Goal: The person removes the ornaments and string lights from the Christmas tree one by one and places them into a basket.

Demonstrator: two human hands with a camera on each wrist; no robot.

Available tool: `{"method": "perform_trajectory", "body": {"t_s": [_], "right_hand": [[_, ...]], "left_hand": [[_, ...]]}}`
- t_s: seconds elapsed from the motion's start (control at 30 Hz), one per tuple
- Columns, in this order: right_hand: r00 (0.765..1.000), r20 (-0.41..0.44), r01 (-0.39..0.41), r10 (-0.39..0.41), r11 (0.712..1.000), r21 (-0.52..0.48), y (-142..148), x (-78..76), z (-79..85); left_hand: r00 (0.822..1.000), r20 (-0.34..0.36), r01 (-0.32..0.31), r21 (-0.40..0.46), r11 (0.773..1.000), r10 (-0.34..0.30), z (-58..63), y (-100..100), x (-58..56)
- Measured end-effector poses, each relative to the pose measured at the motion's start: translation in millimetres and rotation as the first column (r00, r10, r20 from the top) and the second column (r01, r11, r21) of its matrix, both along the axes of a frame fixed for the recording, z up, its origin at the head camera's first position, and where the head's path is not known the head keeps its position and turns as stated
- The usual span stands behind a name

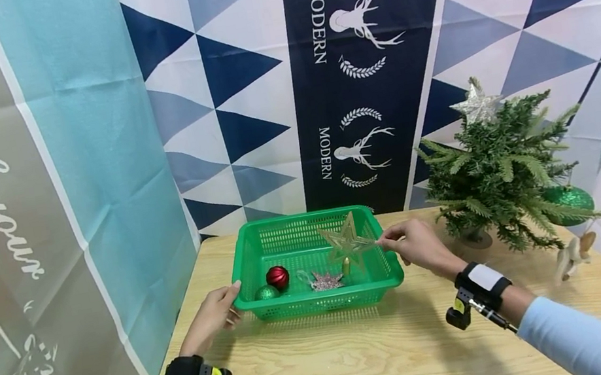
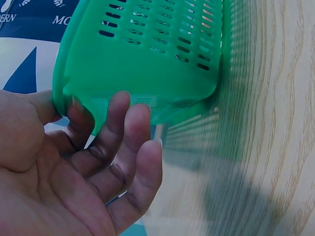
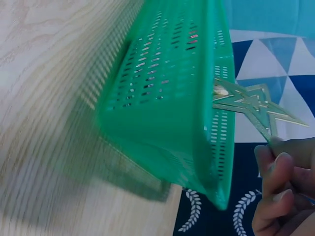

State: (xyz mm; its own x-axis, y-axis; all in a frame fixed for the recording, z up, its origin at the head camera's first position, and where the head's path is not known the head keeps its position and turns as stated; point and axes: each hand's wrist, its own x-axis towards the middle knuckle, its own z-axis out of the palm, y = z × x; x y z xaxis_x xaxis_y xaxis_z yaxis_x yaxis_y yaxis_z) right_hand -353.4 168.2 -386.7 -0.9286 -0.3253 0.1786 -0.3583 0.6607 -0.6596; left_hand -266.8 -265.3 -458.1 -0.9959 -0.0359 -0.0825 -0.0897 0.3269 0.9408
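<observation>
My right hand (image 1: 419, 248) pinches one point of a flat gold star ornament (image 1: 348, 240) between thumb and fingers. The star is held over the right side of a green plastic basket (image 1: 320, 304), and in the right wrist view its far tip overlaps the basket rim. At the basket's near left corner, my left hand (image 1: 211, 316) grips the rim, thumb on one side and index finger on the other; its other fingers curve loosely outside the wall. Inside lie a red ball ornament (image 1: 277, 277), a green glitter ball (image 1: 266, 293), a pink glittery star (image 1: 326, 281) and a small gold ornament (image 1: 346, 266).
A small artificial Christmas tree (image 1: 502, 163) stands at the right, a silver star (image 1: 478, 105) on top and a green ball (image 1: 570, 203) hanging from a branch. A whitish figure ornament (image 1: 575, 257) hangs low beside it. Patterned cloth (image 1: 248, 90) backs the wooden table (image 1: 330, 362).
</observation>
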Motion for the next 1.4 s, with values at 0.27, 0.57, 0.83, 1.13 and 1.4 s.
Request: {"method": "perform_trajectory", "body": {"t_s": [0.27, 0.57, 0.83, 1.13, 1.4], "right_hand": [[1.000, 0.017, -0.022, 0.022, 1.000, 0.015, -11, -3.8, -4.7], [0.999, 0.049, -0.003, 0.001, 0.999, 0.037, -19, -6.6, -10.4], [1.000, 0.016, -0.009, 0.008, 0.997, 0.070, -22, -11.5, -17.0], [0.977, -0.196, -0.016, 0.079, 0.952, 0.307, -28, -17.1, -26.4], [0.952, -0.278, 0.004, 0.130, 0.902, 0.432, -34, -16.4, -26.7]], "left_hand": [[1.000, -0.007, 0.001, 0.011, 1.000, -0.001, -1.8, -1, -0.1], [1.000, -0.003, 0.010, 0.023, 1.000, -0.010, -0.6, -1, -0.8], [1.000, -0.003, 0.023, 0.018, 1.000, -0.023, 2.0, -1, -0.5], [1.000, 0.001, 0.012, 0.030, 0.999, -0.012, -2.3, -1, -0.5], [1.000, -0.007, 0.007, 0.019, 1.000, -0.006, -1.5, 0, 0.7]]}}
